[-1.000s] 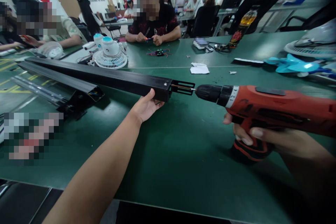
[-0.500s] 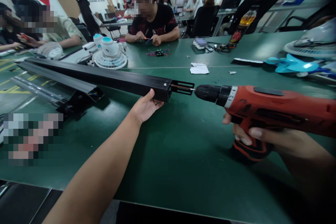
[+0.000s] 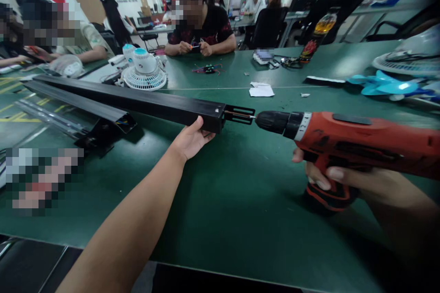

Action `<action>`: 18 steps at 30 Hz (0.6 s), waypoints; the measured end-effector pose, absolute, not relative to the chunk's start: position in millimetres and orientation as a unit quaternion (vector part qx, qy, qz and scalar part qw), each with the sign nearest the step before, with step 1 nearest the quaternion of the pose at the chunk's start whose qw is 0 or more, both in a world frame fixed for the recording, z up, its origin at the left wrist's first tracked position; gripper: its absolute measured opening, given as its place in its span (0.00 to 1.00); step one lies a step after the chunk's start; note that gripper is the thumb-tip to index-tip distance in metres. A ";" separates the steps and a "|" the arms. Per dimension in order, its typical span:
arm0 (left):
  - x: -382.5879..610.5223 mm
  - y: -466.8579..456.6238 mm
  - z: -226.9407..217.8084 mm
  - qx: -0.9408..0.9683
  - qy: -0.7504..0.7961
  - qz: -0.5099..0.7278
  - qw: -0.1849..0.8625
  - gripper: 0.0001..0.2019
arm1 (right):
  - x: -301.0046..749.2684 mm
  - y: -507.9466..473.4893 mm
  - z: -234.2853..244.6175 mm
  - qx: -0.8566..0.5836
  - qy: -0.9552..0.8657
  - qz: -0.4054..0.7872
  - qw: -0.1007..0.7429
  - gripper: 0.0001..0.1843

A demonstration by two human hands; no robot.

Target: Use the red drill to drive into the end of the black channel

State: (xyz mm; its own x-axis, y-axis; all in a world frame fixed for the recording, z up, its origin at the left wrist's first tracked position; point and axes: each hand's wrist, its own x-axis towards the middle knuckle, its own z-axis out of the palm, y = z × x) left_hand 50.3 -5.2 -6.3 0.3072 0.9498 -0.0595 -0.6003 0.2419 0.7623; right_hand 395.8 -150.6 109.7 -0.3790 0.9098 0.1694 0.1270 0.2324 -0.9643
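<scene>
My left hand (image 3: 194,139) grips the near end of a long black square tube (image 3: 154,104), thumb on its side and fingers beneath. From that end sticks out a slotted black bracket (image 3: 240,114). My right hand (image 3: 330,178) is wrapped round the handle of a red cordless drill (image 3: 347,139), which points left. The drill's black chuck (image 3: 273,121) is level with the bracket, and its bit reaches in along the slots toward the tube's end. Where the tip of the bit meets the work is hidden inside the bracket.
More black profiles (image 3: 82,100) lie at the left on the green table (image 3: 240,210). Beyond the tube stands a white and blue fan (image 3: 144,75). Paper scraps (image 3: 261,89) and blue fan blades (image 3: 385,84) lie toward the right. Across the table a person (image 3: 202,32) handles a small tool.
My hands, the tube and the drill show hardly any movement. Across the table, the person's head and hands have shifted slightly.
</scene>
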 end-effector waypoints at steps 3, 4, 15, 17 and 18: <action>49.2 -4.7 -7.9 0.336 0.266 0.521 0.738 0.29 | 395.4 -150.7 109.7 -0.382 -0.675 0.487 0.401 0.23; 48.8 -4.2 -8.7 0.340 0.265 0.521 0.737 0.28 | 395.0 -150.7 110.0 -0.383 -0.677 0.484 0.401 0.22; 47.8 -2.0 -11.3 0.346 0.261 0.521 0.736 0.27 | 394.1 -150.2 112.6 -0.380 -0.686 0.476 0.400 0.21; 47.3 -1.8 -11.8 0.348 0.263 0.518 0.736 0.28 | 393.0 -150.0 112.9 -0.379 -0.688 0.472 0.401 0.21; 47.0 -1.8 -11.9 0.349 0.264 0.516 0.736 0.28 | 392.4 -149.8 113.0 -0.379 -0.689 0.469 0.402 0.21</action>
State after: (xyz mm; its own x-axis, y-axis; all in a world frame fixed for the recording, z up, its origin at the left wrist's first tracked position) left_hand 47.0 -1.8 -11.9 0.3266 0.9447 -0.0289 -0.5757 0.2231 0.7866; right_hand 392.4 -149.8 113.0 -0.3890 0.8997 0.1979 0.1449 0.2719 -0.9513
